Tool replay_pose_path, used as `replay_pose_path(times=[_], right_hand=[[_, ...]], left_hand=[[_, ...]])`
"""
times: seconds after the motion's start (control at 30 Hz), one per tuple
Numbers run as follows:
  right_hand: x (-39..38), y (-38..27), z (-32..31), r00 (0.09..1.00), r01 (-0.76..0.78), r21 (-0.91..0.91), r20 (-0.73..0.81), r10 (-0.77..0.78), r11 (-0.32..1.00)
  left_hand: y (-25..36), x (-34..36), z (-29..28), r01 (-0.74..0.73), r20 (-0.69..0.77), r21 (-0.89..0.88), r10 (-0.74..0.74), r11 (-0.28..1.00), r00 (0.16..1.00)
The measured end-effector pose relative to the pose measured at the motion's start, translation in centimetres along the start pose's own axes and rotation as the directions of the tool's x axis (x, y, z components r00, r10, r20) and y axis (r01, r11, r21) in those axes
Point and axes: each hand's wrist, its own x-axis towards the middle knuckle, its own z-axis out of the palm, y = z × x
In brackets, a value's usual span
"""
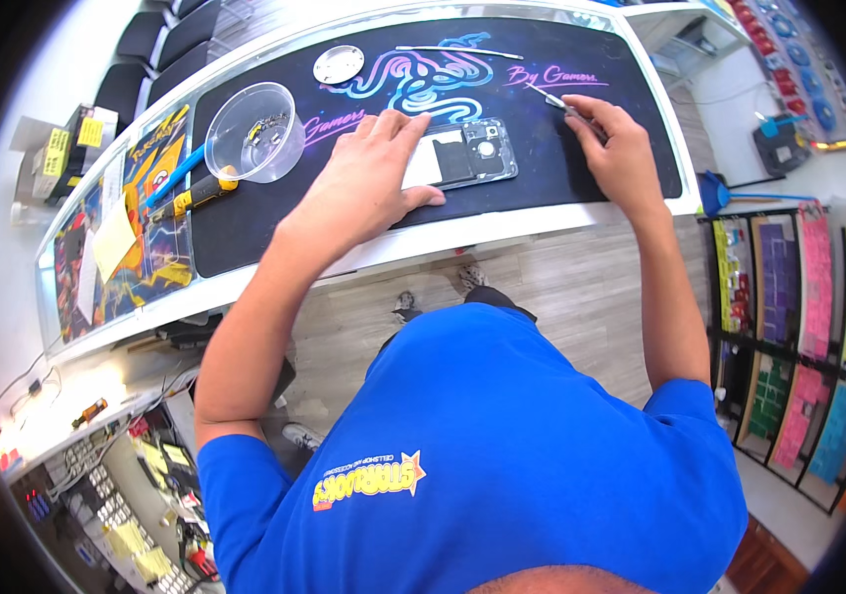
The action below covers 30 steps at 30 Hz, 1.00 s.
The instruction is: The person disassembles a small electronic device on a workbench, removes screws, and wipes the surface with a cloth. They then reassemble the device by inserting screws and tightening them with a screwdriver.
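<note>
On a black printed mat (641, 119) lies an opened smartphone (489, 148), its inner parts facing up. My left hand (363, 178) grips the phone's left part, fingers over the far edge and thumb at the near edge. My right hand (616, 148), right of the phone, holds a slim metal tool (547, 96) pointing up and left above the mat. A clear plastic cup (254, 134) with small metal parts stands left of my left hand. A round silver dish (339, 63) and a long thin metal rod (457, 50) lie toward the back of the mat.
A blue tool (173, 175) and a yellow-and-black screwdriver (202, 193) lie beside the cup, near a colourful printed pad (146, 238) with papers. Black chairs (155, 45) stand beyond the white-edged bench. A rack of coloured packets (809, 277) is at right, a cluttered shelf (96, 475) at lower left.
</note>
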Motion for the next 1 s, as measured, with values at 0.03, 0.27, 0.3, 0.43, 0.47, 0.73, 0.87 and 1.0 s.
replay_pose_path(times=[0.03, 0.27, 0.3, 0.43, 0.47, 0.73, 0.87, 1.0], right_hand=[[-0.3, -0.8, 1.4, 0.997, 0.074, -0.035, -0.022, -0.075, 0.997], [0.6, 0.5, 3.0, 0.915, 0.400, -0.099, -0.007, -0.402, 0.911], [0.5, 0.6, 3.0, 0.916, 0.399, -0.068, -0.010, -0.400, 0.915], [0.2, 0.6, 2.3, 0.914, 0.404, 0.039, -0.057, -0.401, 0.914], [0.1, 0.6, 2.0, 0.913, 0.405, 0.058, -0.077, -0.401, 0.912], [0.2, 0.9, 1.1, 0.926, 0.377, 0.329, -0.147, -0.347, 0.866], [0.2, 0.2, 0.6, 0.935, 0.352, 0.404, -0.117, -0.334, 0.844], [-0.5, -1.9, 0.9, 0.940, 0.281, 0.550, 0.006, -0.340, 0.787]], left_hand=[[-0.5, -0.7, -0.7, 0.030, 0.023, 0.000, -0.030, 1.000, 0.999], [1.0, 1.9, -2.8, 0.152, 0.228, 0.048, -0.159, 0.987, 0.961], [1.1, 2.4, -3.1, 0.170, 0.267, 0.066, -0.181, 0.983, 0.946], [2.1, 3.7, -3.7, 0.240, 0.374, 0.111, -0.264, 0.964, 0.889], [2.2, 3.9, -3.8, 0.291, 0.434, 0.065, -0.290, 0.954, 0.853], [2.5, 1.1, -2.4, 0.378, 0.265, -0.250, -0.313, 0.891, 0.912], [2.5, -3.0, -1.5, 0.076, 0.079, -0.997, -0.302, -0.021, 0.950], [5.2, -7.5, 1.3, -0.539, -0.312, -0.628, -0.453, -0.562, 0.835]])
